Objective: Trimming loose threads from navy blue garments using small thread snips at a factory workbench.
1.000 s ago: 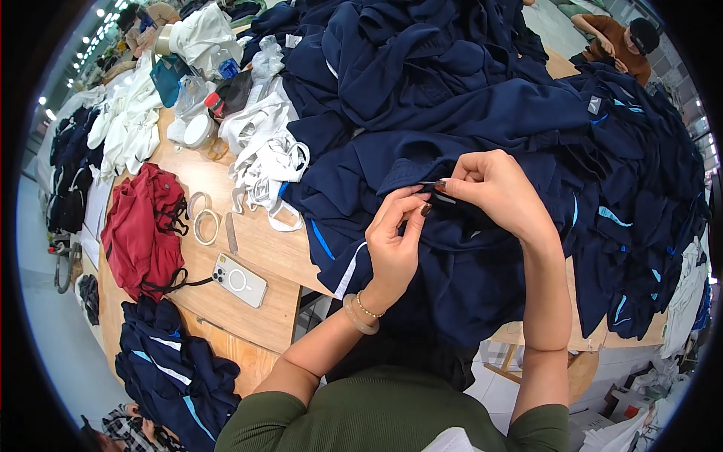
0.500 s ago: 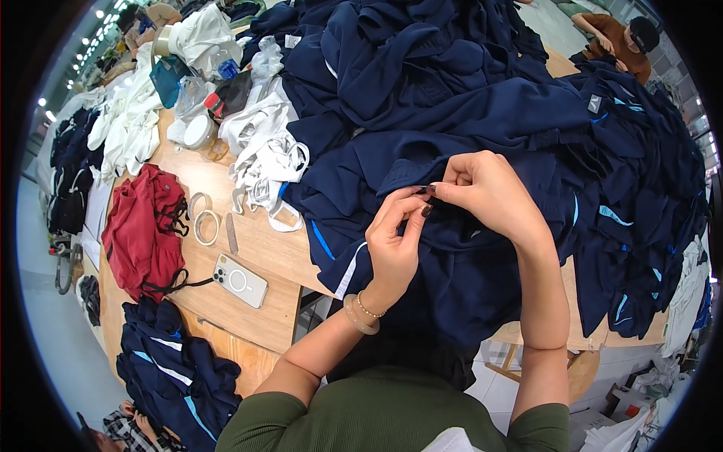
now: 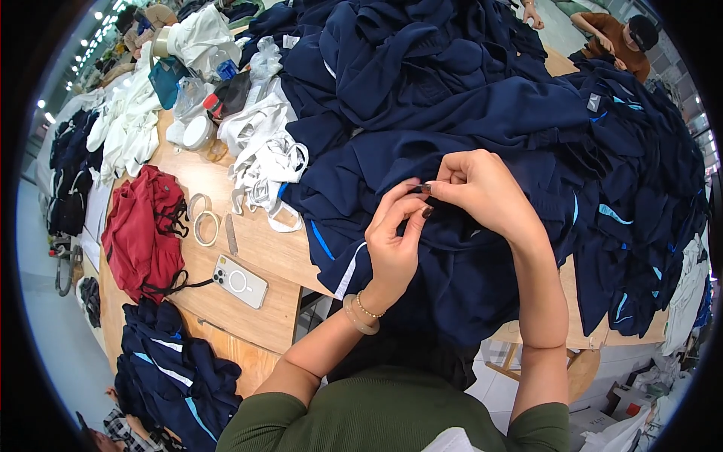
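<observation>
A large heap of navy garments (image 3: pixel 422 98) with white and light-blue stripes covers the middle of the table. Over its near side my left hand (image 3: pixel 395 237) and my right hand (image 3: pixel 486 192) meet at the fingertips. The right thumb and forefinger pinch at an edge of a navy garment (image 3: pixel 459 256), which drapes down toward my lap. Beside them, the left fingers are bent and closed in on the same spot, thumb just below. Dark nails against dark cloth hide exactly what lies between the tips.
Left on the wooden table (image 3: pixel 248 316) are a phone (image 3: pixel 239 282), tape rolls (image 3: pixel 206 227), a red garment (image 3: pixel 147 230) and white cloth straps (image 3: pixel 263 162). Behind them stand a white-lidded jar (image 3: pixel 199 132) and bags. A navy garment (image 3: pixel 177 369) lies lower left. A co-worker (image 3: pixel 625 45) sits far right.
My fingertips have shifted slightly at the garment edge, and the fold beside them has dropped a little. Another person's hand has appeared at the far top right.
</observation>
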`<state>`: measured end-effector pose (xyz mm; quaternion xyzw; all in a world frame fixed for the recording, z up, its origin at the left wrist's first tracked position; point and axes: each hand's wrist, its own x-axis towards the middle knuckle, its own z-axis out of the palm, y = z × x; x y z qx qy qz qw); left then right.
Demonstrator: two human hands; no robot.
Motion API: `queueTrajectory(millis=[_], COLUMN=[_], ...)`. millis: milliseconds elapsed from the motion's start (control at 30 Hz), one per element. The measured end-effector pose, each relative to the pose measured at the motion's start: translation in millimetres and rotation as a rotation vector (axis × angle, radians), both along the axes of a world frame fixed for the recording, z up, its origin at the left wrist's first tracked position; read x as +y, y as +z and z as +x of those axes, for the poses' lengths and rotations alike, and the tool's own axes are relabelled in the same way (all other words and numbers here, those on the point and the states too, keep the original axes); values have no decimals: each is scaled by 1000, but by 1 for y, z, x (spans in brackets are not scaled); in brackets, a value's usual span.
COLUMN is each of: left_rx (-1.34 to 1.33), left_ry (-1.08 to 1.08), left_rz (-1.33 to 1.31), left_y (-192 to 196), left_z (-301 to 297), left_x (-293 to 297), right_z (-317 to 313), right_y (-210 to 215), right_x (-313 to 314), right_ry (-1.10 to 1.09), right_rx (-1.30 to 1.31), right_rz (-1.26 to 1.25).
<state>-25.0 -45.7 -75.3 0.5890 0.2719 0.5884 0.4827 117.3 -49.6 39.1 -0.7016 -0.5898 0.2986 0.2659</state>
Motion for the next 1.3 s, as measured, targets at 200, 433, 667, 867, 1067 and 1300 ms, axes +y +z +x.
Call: queueTrajectory(millis=[200, 433, 667, 867, 1067, 1300], left_rx=[16, 467, 731, 496, 714, 701], left_ry=[-57, 4, -26, 67, 21, -100], left_rz=[-247, -261, 14, 133, 39, -68], left_y=[25, 40, 29, 21, 80, 71], left_z=[-24, -116, -95, -36, -9, 23], left_x=[-9, 25, 35, 66, 104, 108], right_z=[20, 77, 98, 23, 63, 84], right_y=[10, 11, -27, -31, -35, -64], right_x=[-13, -93, -143, -121, -138, -141], right_ry=[-42, -581, -572, -195, -494, -543], right_rx=[233, 425, 394, -198, -21, -42], right_rz=[105, 487, 541, 400, 613, 333])
